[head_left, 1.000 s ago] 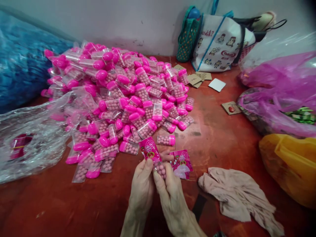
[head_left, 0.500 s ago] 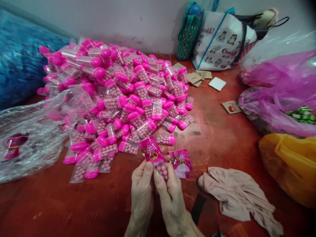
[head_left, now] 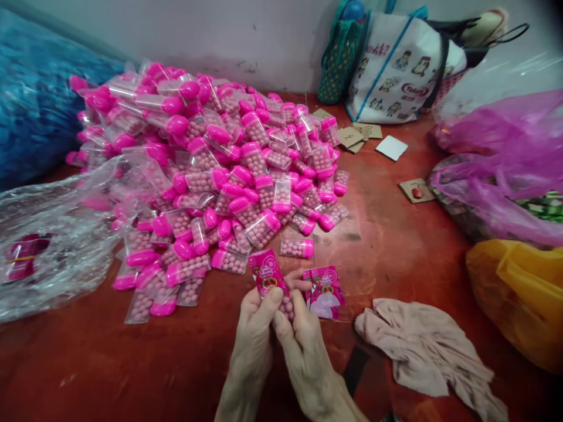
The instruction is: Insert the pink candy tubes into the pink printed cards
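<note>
Between my hands is a small clear candy box point(head_left: 287, 307) filled with pink balls. A pink printed sleeve label point(head_left: 267, 275) is around its far part. My left hand point(head_left: 254, 331) pinches the label, its thumb pressed on the front. My right hand point(head_left: 302, 343) grips the near end of the candy box, with some fingers stretching beyond it. More flat pink labels point(head_left: 325, 287) lie on the red surface just right of my right hand. A single candy box point(head_left: 297, 248) with a pink cap lies beyond my hands, beside a large pile of candy boxes point(head_left: 259, 187).
Clear plastic sheeting point(head_left: 57, 258) and a blue bag point(head_left: 39, 99) are at the left. A beige cloth point(head_left: 426, 346), a yellow bag point(head_left: 519, 305) and purple bags point(head_left: 497, 170) are at the right. Cardboard pieces point(head_left: 352, 138) and a white tote bag point(head_left: 396, 70) stand near the wall.
The label now covers more of the candy box, and my left thumb has moved further up its front. My right fingers have spread away from the label. The view has shifted slightly.
</note>
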Tool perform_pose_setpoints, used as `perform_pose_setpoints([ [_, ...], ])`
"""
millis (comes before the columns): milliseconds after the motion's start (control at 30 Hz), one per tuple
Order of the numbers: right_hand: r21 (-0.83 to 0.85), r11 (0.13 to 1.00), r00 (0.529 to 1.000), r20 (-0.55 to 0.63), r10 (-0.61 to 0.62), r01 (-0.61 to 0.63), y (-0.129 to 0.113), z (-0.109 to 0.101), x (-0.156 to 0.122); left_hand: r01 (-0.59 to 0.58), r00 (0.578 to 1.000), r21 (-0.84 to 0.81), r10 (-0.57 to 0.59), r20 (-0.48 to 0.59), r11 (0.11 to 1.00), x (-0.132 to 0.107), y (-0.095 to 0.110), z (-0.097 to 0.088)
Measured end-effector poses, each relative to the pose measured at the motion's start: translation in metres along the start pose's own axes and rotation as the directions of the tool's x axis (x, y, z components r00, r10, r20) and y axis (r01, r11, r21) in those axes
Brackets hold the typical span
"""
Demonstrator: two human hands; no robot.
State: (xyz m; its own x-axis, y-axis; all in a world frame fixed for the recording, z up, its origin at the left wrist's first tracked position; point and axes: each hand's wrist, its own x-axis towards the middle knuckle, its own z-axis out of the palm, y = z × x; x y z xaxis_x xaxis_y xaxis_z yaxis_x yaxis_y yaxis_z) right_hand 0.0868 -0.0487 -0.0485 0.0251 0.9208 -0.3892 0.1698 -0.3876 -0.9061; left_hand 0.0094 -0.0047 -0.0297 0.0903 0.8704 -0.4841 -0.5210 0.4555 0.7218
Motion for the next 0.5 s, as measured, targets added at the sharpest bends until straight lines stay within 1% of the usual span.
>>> perform_pose_setpoints([
  [67,-0.019,1.0,1.0,0.003,0.008,-0.008,0.001,-0.004,0.001,0.026,1.0,-0.02,-0.026,-0.014,0.999,0.001,0.0,0.0],
  [100,-0.027,1.0,0.999,0.034,0.002,-0.001,0.001,-0.007,0.002,0.026,0.999,-0.033,-0.027,-0.032,0.999,0.002,-0.001,-0.002],
  [200,-0.044,0.998,0.98,0.196,-0.043,0.053,-0.005,-0.015,0.005,-0.001,0.997,-0.08,-0.005,-0.078,0.997,0.003,-0.001,-0.006],
  [233,-0.046,0.996,0.974,0.22,-0.059,0.07,-0.007,-0.016,0.006,-0.005,0.996,-0.088,-0.003,-0.088,0.996,0.003,-0.002,-0.008],
  [400,0.042,0.99,0.971,0.194,-0.14,0.135,-0.008,-0.012,0.012,0.016,0.995,-0.07,-0.023,-0.094,0.997,0.003,-0.006,-0.004],
  [467,0.055,0.993,0.979,0.172,-0.113,0.105,-0.006,-0.011,0.011,0.015,0.996,-0.071,-0.022,-0.089,0.997,0.003,-0.006,-0.001],
  [500,0.046,0.997,0.986,0.151,-0.069,0.063,-0.005,-0.012,0.01,0.022,0.996,-0.074,-0.028,-0.088,0.997,0.003,-0.006,0.0],
])
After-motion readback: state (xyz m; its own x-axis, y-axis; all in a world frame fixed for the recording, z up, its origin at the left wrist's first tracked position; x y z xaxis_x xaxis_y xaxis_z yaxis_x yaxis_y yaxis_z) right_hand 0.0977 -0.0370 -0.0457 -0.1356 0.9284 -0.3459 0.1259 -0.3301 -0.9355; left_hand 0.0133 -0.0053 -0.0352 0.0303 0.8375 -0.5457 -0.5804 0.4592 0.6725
